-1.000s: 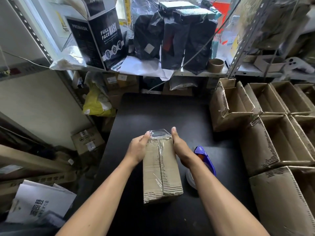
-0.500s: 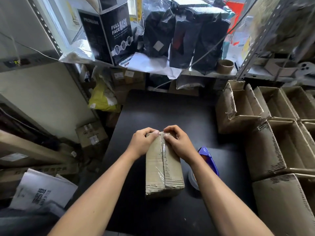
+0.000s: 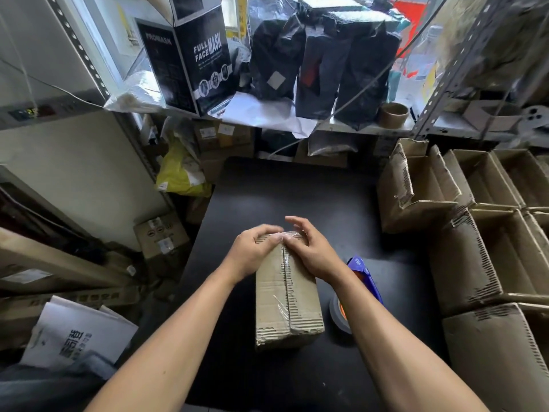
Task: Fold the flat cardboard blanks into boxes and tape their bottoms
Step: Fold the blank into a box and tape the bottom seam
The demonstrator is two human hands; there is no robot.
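Observation:
A small cardboard box (image 3: 286,304) lies bottom up on the black table (image 3: 297,188), with clear tape running along its centre seam. My left hand (image 3: 252,252) curls over the box's far left corner, fingers wrapped down the far end. My right hand (image 3: 315,252) rests on the far right of the top, its thumb pressing the tape end at the seam and its fingers loosely spread above the edge. A blue tape dispenser (image 3: 362,273) with a grey roll (image 3: 338,316) lies just right of the box, partly behind my right forearm.
Several folded open boxes (image 3: 475,263) are stacked along the table's right side. A shelf behind the table holds a black mask carton (image 3: 190,60), black bags (image 3: 335,63) and an empty tape core (image 3: 393,114). Cartons and papers (image 3: 74,334) crowd the floor at the left.
The loose tape end that stood up at the far edge has been folded down over the box's end. Both hands moved inward onto the far edge, and my right fingers have now lifted.

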